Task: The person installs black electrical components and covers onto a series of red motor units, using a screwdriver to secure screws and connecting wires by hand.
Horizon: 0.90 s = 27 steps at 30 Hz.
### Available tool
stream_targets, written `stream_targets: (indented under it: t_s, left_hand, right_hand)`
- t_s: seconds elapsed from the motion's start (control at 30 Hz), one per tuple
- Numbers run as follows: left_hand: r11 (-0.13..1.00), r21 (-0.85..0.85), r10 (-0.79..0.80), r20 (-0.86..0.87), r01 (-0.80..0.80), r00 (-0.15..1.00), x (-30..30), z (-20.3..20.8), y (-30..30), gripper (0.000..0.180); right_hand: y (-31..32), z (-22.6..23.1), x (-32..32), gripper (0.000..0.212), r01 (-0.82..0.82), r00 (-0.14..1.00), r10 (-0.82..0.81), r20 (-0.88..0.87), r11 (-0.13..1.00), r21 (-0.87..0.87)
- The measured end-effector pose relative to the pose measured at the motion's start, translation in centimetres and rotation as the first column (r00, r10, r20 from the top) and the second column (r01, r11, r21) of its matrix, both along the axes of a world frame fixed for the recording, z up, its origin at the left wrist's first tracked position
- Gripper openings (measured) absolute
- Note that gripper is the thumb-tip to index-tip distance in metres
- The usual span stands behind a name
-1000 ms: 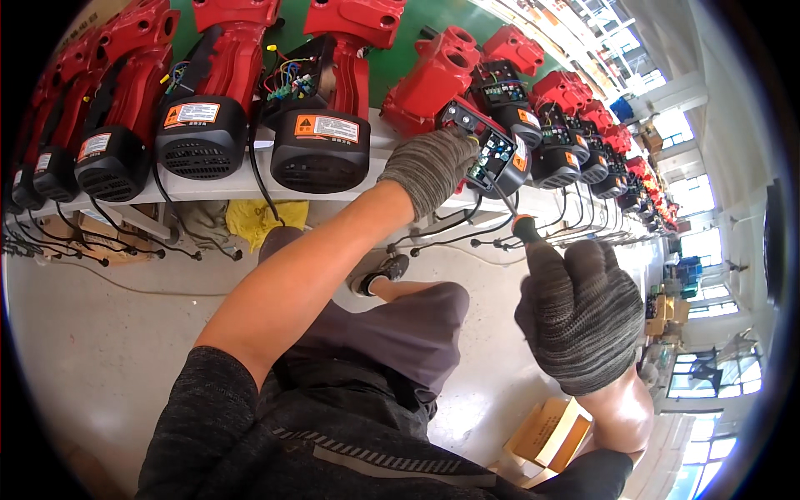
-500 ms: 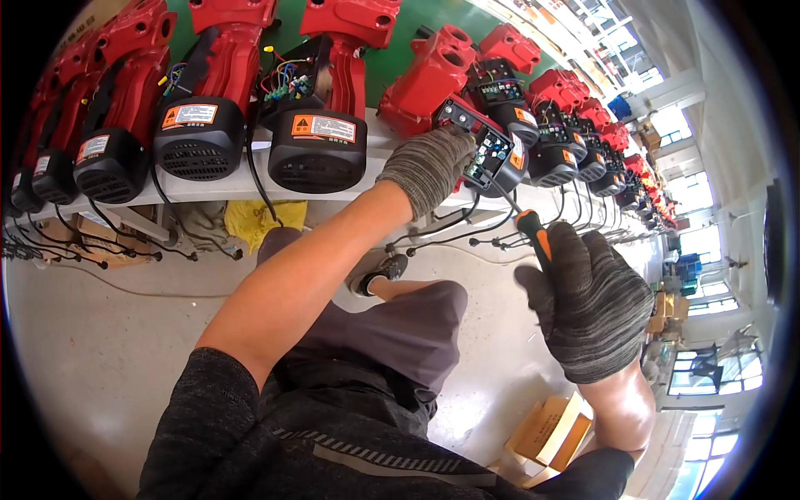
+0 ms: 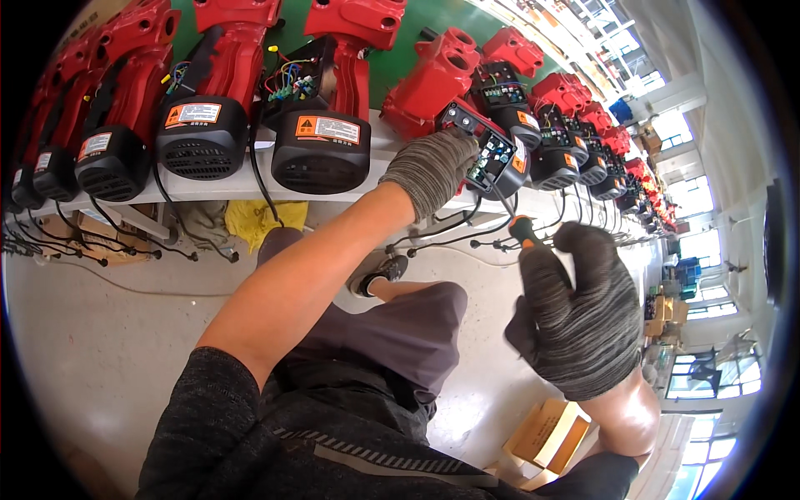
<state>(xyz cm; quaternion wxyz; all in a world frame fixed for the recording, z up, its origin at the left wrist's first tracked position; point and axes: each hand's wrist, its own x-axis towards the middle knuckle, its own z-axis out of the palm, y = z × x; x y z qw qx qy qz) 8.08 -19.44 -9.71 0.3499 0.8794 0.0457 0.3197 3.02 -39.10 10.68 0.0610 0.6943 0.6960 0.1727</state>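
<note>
Both hands wear grey knitted gloves. My left hand is closed on the near edge of an open black terminal box, its fingertips partly hidden. The box, with a circuit board and small terminals inside, belongs to a red pump standing at an angle on the bench. Below and to the right, my right hand grips a screwdriver with a dark green and orange handle. Its shaft slants up to the left, the tip at the lower edge of the box. Most of the handle is hidden by the glove.
Several red pumps with black motor covers line the white bench on both sides. Their black power cords hang over its front edge. A yellow bag lies beneath the bench, and an open cardboard box stands at lower right.
My right hand has rolled round the screwdriver handle and moved slightly left, covering more of it. My left hand stays at the terminal box; the view has shifted a little.
</note>
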Motion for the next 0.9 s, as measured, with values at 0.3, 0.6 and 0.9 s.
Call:
stream_targets:
  t_s: [0.3, 0.6, 0.9]
  left_hand:
    - [0.998, 0.061, -0.001, 0.024, 0.0, 1.0, 0.2, -0.4, 0.1, 0.019]
    - [1.0, 0.018, 0.002, 0.045, -0.002, 0.999, 0.0, 0.0, 0.0, 0.017]
    - [0.997, -0.01, -0.077, 0.105, 0.079, 0.991, 1.9, 0.8, -1.5, 0.016]
  right_hand:
    - [-0.6, 0.3, -0.4, 0.041, 0.227, 0.967, -0.219, 0.128, 0.972, -0.057]
    - [-1.3, -0.3, -1.0, 0.038, 0.434, 0.895, -0.443, -0.055, 0.892, -0.125]
    - [-0.9, 1.9, -0.7, 0.032, 0.204, 0.948, -0.102, 0.3, 0.92, -0.333]
